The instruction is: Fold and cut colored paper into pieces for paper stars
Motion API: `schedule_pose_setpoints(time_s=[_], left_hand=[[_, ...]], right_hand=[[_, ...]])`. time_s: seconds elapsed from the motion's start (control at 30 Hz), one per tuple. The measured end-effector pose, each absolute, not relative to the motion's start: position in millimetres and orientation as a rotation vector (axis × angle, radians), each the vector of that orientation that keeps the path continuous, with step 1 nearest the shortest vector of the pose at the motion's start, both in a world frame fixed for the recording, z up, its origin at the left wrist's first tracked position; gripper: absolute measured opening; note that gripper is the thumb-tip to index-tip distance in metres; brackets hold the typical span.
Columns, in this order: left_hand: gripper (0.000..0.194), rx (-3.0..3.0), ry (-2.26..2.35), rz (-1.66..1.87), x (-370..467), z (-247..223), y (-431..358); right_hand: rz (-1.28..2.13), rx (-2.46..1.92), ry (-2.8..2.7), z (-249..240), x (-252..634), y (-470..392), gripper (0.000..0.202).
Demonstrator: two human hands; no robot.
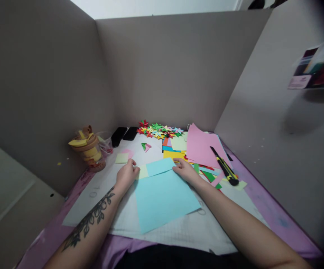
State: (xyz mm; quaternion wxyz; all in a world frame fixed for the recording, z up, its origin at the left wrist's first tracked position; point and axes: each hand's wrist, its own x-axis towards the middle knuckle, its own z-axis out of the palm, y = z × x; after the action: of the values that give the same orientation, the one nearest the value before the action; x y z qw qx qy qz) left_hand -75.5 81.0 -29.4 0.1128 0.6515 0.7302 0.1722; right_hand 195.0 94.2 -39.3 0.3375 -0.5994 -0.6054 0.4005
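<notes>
So the big light blue sheet (166, 200) is my landmark here, lying on the white paper covering (94, 209) over the surface, top strip folded over toward the wearer. Left hand (126, 173) is at its upper left corner, fingers curled nearly closed and pinching the edge by a small pale yellow piece (142, 172). Right hand (185, 170) is at the upper right corner, thumb and index finger close together on the edge; can't tell how firmly it grips.

Right of the blue sheet there's a black and yellow cutter (225, 167), partly on a pink sheet (202, 145), with colored paper strips (210, 175) between it and the blue one. Beyond the blue sheet sits a pile of folded paper stars (159, 131). Off to its far left: two dark phones (119, 136) and a lidded cup (90, 151).
</notes>
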Motion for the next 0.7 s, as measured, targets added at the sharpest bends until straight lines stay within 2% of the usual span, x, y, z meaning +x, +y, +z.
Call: schedule_pose_setpoints(time_s=[0.37, 0.5, 0.6, 0.7], left_hand=[[0.020, 1.907, 2.126, 0.545, -74, -31, 81], [0.021, 1.835, 2.108, 0.805, -90, -30, 89], [0.027, 1.661, 2.295, 1.065, -115, -25, 97], [0.035, 1.551, 2.424, 1.047, -134, -18, 99]], right_hand=[[1.043, -1.558, -1.587, -43, 196, 96, 0.049], [1.028, -1.552, -1.592, -44, 196, 96, 0.047], [1.049, -1.544, -1.570, -43, 195, 96, 0.046], [1.059, -1.542, -1.555, -43, 195, 95, 0.046]])
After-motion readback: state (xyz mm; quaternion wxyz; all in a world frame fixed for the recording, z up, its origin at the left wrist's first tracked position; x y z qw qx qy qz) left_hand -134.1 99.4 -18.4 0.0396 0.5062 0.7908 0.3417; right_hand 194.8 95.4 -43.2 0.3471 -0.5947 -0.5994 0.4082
